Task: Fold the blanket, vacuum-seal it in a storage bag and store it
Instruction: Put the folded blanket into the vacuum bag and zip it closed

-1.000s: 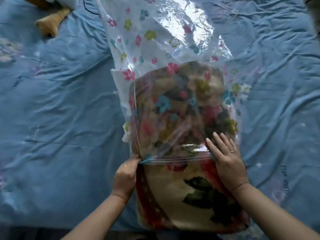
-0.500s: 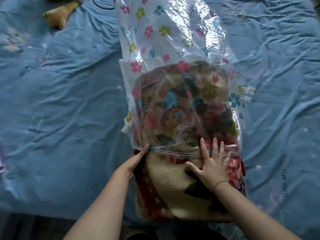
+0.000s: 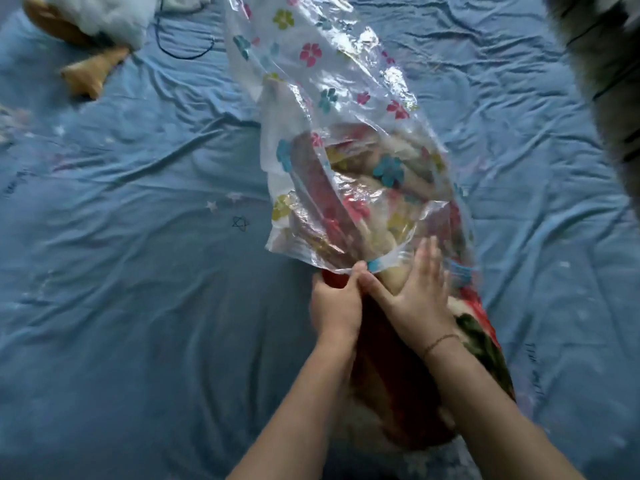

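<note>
While the blanket lies half inside the storage bag, the left hand pinches the bag's rim. The right hand — fingers straight — presses flat on the blanket beside it.

Both bare forearms reach in from the near edge and draw together toward the middle. The left hand is curled, knuckles up, its thumb and fingers pinching the rim of the storage bag. Just to its right, the right hand lies palm down, fingers straight and slightly spread, thumb stretched left, close against the left hand.
</note>
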### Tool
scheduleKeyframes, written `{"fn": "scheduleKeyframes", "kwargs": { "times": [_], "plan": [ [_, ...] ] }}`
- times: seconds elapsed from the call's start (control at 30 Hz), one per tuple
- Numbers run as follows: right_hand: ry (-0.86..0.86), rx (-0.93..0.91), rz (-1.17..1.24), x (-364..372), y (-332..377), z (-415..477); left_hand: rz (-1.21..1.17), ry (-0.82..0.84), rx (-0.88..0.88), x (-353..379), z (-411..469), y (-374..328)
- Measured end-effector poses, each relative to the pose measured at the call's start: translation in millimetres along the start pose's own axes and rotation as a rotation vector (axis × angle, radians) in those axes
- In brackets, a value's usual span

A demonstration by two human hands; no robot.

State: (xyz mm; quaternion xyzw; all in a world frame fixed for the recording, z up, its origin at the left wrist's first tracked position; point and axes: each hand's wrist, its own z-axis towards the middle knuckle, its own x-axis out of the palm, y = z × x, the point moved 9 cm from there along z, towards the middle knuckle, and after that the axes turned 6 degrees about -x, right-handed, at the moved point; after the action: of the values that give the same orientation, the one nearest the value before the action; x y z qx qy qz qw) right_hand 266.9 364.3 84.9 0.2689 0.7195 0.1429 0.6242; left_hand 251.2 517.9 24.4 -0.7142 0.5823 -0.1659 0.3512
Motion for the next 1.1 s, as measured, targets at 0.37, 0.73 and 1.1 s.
{"fn": "scheduleKeyframes", "kwargs": {
  "times": [0.37, 0.73, 1.1],
  "plan": [
    [0.076, -0.006, -0.135, -107, -108, 27, 0.134, 0.457, 0.301, 165, -96, 9],
    [-0.059, 0.260, 0.275, -142, -261, 8, 0.378, -0.260, 0.814, 100, -66, -33],
    [-0.423, 0.233, 0.110, -177, -236, -18, 1.093, 0.472, 0.829, 228, -56, -7]
  ]
}}
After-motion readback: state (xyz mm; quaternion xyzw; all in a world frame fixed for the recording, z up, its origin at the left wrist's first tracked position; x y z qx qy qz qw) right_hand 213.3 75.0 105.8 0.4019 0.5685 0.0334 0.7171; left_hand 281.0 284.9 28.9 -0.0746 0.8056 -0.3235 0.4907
